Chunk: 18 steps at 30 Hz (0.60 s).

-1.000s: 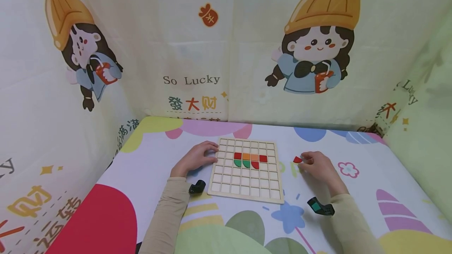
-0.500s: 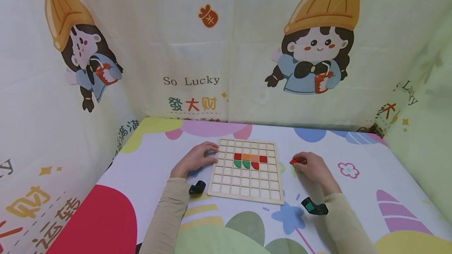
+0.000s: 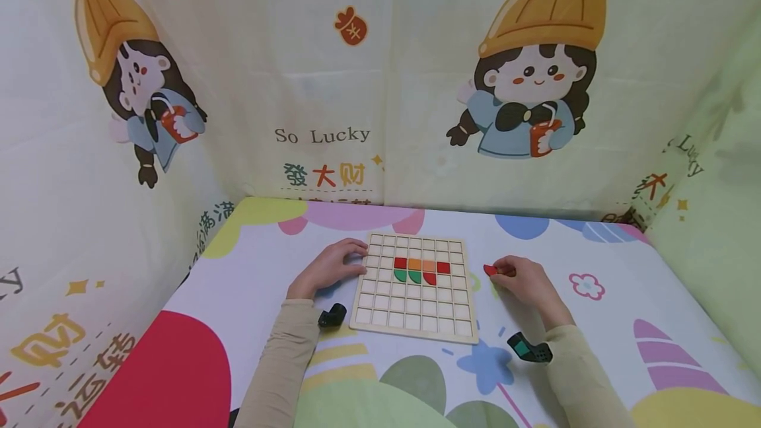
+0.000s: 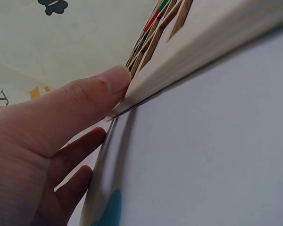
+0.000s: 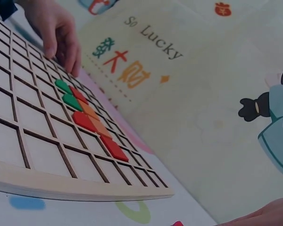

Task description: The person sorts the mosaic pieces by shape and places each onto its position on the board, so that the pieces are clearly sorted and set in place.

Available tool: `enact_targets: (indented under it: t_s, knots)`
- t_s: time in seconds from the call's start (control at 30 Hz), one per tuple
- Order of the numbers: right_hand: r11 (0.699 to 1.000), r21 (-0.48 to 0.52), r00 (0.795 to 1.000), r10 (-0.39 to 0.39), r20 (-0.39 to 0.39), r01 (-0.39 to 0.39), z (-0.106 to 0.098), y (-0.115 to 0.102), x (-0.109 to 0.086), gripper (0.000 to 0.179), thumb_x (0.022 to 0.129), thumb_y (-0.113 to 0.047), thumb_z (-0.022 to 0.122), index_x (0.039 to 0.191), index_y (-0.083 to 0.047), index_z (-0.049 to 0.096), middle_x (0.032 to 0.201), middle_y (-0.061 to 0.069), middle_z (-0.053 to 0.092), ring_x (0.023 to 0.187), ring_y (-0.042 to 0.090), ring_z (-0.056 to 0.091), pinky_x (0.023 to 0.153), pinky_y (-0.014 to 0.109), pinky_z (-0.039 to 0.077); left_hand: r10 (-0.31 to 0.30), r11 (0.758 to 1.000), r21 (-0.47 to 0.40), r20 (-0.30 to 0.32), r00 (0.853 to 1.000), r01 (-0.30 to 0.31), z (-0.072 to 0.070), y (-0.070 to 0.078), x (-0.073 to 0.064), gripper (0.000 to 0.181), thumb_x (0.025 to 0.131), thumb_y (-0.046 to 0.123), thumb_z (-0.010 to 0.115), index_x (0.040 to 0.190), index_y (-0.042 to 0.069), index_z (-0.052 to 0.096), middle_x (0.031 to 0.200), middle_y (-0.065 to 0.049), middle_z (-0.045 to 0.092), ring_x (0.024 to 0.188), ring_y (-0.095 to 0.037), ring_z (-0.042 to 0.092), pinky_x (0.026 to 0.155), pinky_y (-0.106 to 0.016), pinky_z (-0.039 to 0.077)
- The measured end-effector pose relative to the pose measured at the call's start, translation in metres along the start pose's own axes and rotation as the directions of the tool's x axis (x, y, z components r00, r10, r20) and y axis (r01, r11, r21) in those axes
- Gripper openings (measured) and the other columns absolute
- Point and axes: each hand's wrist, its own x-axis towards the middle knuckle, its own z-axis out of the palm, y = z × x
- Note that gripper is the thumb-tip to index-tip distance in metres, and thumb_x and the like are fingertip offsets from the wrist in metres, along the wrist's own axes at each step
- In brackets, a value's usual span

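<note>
A wooden grid board [image 3: 414,325] lies on the table with square cells. In it sit two red squares, two orange squares between them, two green quarter-circle pieces [image 3: 414,277] and a red quarter-circle piece [image 3: 429,279] below. My left hand [image 3: 329,267] rests at the board's left edge; in the left wrist view its thumb [image 4: 99,87] touches the frame. To the right of the board, my right hand [image 3: 526,279] pinches a red piece with a rounded edge [image 3: 489,270], clear of the board. Only a sliver of that piece shows in the right wrist view.
A patterned cloth [image 3: 594,349] covers the table. Printed curtains [image 3: 416,84] stand behind and at both sides. Each wrist carries a small black device, the right one [image 3: 529,349] with a green patch.
My right hand has moved a little left with the red piece, which has turned between its fingers. My left hand and the board have stayed put.
</note>
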Motion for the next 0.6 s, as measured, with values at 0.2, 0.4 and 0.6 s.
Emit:
enact_targets:
  t_s: [0.2,0.4,0.6]
  knots:
    - [1.000,-0.013,1.000,-0.021,0.005,0.021,0.0028,-0.0003,0.0015,0.032,0.088,-0.014,0.073,0.116,0.001,0.067,0.103,0.015,0.064,0.092,0.029,0.056,0.086,0.049,0.051,-0.003,1.000,-0.005,0.002,1.000,0.003,-0.0007,0.0011,0.0003,0.038,0.086,0.020,0.076,0.120,0.005,0.068,0.132,-0.004,0.058,0.128,-0.023,0.050,0.111,-0.039,0.037]
    - [0.994,-0.050,0.995,-0.097,-0.001,0.097,0.0034,-0.0004,0.0017,0.031,0.087,-0.010,0.073,0.116,0.000,0.069,0.102,0.014,0.063,0.088,0.027,0.055,0.080,0.045,0.051,0.002,1.000,-0.001,0.002,1.000,-0.002,-0.0012,0.0006,0.0005,0.038,0.087,0.019,0.075,0.120,0.004,0.068,0.132,-0.005,0.058,0.128,-0.024,0.049,0.111,-0.040,0.037]
    - [0.993,-0.061,0.995,-0.099,-0.009,0.098,0.0051,0.0006,0.0027,0.027,0.087,-0.012,0.073,0.112,-0.001,0.071,0.102,0.014,0.062,0.086,0.025,0.052,0.075,0.040,0.048,0.006,1.000,-0.004,-0.001,1.000,-0.006,-0.0007,0.0000,0.0006,0.037,0.087,0.020,0.075,0.120,0.005,0.068,0.132,-0.004,0.058,0.128,-0.024,0.050,0.111,-0.040,0.038]
